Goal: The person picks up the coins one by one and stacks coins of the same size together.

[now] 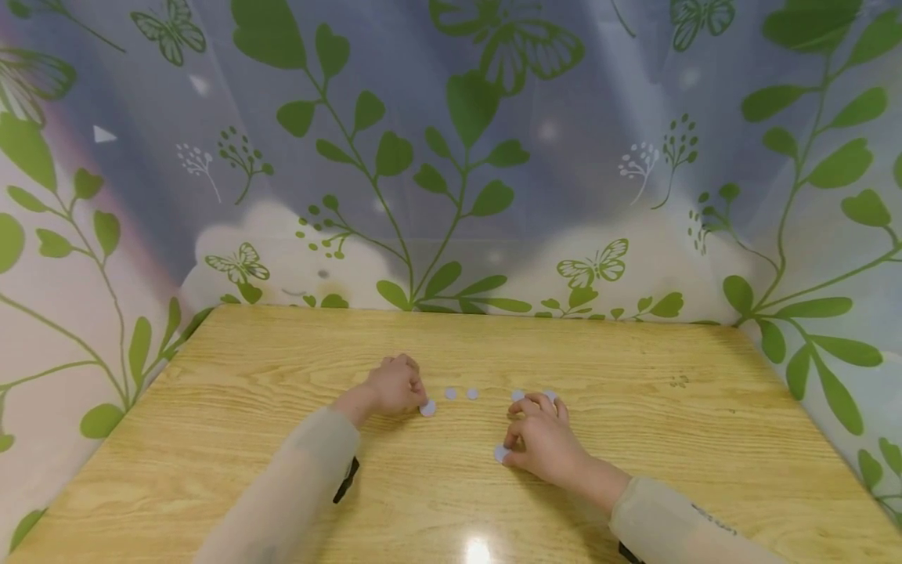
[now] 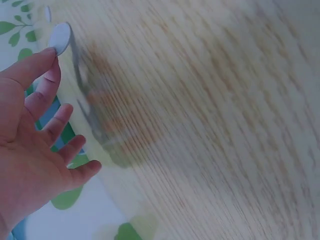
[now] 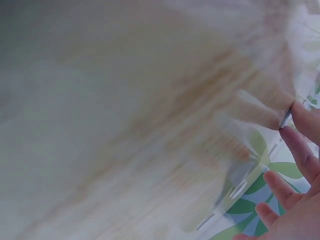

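Observation:
My left hand point(image 1: 396, 385) pinches a small white round disc point(image 1: 427, 408) by its edge. In the left wrist view, the thumb and index fingertip meet at the disc's point(image 2: 61, 38) lower rim, while the other fingers spread apart. To the right and nearer me, my right hand point(image 1: 546, 442) holds another white disc point(image 1: 501, 453) between thumb and index finger. The right wrist view shows this disc point(image 3: 286, 118) edge-on. Two more discs, one point(image 1: 451, 394) beside the other point(image 1: 472, 394), lie between the hands. Just beyond the right fingers are a disc point(image 1: 517, 396) and another point(image 1: 550, 396), partly covered.
A glossy wood-grain table point(image 1: 282, 345) carries everything and mirrors the hands in the wrist views. Behind it hangs a curtain point(image 1: 451, 235) printed with green leaves and butterflies, which also runs along both sides. Light glares off the table's near middle.

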The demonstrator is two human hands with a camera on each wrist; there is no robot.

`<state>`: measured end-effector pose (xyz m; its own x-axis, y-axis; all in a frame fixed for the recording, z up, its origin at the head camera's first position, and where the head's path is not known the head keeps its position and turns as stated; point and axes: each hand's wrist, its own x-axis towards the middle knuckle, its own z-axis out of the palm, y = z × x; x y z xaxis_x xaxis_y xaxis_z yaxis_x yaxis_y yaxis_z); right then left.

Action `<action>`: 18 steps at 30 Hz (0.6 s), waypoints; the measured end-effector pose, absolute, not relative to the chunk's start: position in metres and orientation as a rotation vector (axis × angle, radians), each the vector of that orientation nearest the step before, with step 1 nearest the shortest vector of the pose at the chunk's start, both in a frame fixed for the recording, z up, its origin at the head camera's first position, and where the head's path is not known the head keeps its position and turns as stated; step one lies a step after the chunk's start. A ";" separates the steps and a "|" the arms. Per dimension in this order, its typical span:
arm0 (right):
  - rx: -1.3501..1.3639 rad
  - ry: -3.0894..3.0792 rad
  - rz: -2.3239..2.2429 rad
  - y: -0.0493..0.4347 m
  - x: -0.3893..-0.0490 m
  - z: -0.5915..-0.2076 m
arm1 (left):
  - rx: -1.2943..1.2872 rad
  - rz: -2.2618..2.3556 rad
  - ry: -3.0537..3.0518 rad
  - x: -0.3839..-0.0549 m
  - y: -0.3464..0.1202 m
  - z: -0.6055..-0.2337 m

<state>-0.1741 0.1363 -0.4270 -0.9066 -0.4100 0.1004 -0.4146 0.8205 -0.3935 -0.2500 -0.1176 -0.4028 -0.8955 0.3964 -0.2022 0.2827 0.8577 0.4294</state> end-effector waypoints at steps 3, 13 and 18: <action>0.672 -2.984 0.650 0.136 -0.174 -0.427 | 0.493 0.606 2.715 -0.248 -0.118 -0.400; 0.674 -2.984 0.637 0.137 -0.174 -0.428 | 0.515 0.820 2.581 -0.239 -0.108 -0.393; 0.665 -2.999 0.613 0.138 -0.175 -0.429 | 0.424 0.864 2.575 -0.233 -0.096 -0.388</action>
